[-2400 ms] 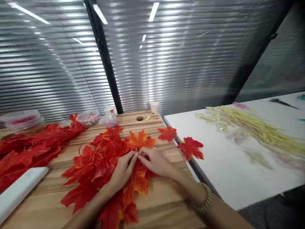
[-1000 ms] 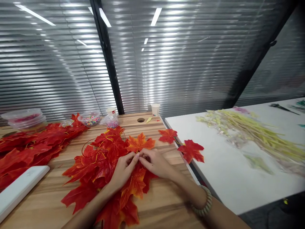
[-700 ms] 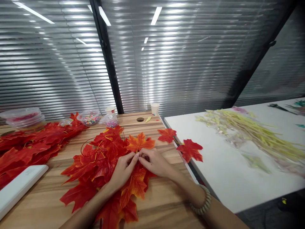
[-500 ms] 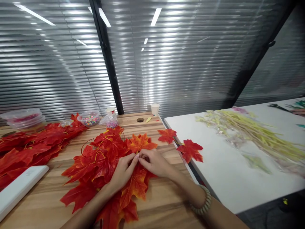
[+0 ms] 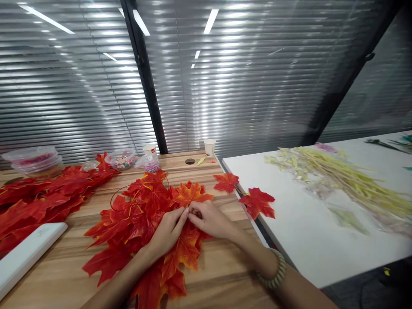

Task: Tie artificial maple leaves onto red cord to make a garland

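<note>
Leaf (image 5: pixel 190 195), tip away from fingers (image 5: pixel 186 212)

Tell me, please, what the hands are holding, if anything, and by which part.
The left hand and right hand seem to pinch the orange, lobed, artificial maple leaf at its stem end; the exact grip is hidden.

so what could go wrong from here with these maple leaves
The left hand and right hand pinch at the base of the orange maple leaf; their grip might slip. The layered red leaf pile beside them could catch and tangle. The rightmost red maple leaf, lying across where the wooden table meets the white table, might slide between them.
</note>
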Tool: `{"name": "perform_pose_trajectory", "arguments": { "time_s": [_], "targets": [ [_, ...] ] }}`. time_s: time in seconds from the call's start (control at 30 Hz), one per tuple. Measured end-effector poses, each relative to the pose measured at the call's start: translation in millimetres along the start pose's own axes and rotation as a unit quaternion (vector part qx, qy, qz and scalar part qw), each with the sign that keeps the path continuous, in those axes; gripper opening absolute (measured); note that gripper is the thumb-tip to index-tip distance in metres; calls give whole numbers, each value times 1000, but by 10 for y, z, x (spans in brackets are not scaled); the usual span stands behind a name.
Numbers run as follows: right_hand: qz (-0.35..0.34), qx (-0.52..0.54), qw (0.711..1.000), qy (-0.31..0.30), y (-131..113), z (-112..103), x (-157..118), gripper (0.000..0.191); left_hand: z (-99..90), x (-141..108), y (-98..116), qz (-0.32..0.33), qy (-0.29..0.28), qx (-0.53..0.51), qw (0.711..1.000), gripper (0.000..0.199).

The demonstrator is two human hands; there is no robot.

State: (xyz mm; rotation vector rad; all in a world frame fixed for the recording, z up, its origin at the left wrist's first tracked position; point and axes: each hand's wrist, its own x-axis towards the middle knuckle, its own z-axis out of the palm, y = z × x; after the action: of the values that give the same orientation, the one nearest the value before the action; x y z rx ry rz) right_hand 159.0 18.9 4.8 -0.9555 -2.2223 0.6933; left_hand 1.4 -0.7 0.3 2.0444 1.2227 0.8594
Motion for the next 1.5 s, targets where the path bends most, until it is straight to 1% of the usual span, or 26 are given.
{"name": "perform_pose_trajectory", "arguments": {
  "time_s": [0.33, 0.67, 1.03, 1.5],
  "targets": [
    [1, 2, 1000, -9, 19, -2, -1, 13, 2, 4, 1, -1, -5, 16, 1000, 32],
    [5, 4, 1000, -17, 22, -13, 1, 17, 10, -4, -14, -6, -10, 8, 1000, 31],
    [3, -6, 1000, -8, 11, -15, -2, 19, 6, 17, 16, -15, -5, 1, 1000, 29],
    [-3, -9, 1000, 2, 20, 7, -11, 14, 0, 3, -3, 0, -8, -9, 1000, 30]
  ]
}}
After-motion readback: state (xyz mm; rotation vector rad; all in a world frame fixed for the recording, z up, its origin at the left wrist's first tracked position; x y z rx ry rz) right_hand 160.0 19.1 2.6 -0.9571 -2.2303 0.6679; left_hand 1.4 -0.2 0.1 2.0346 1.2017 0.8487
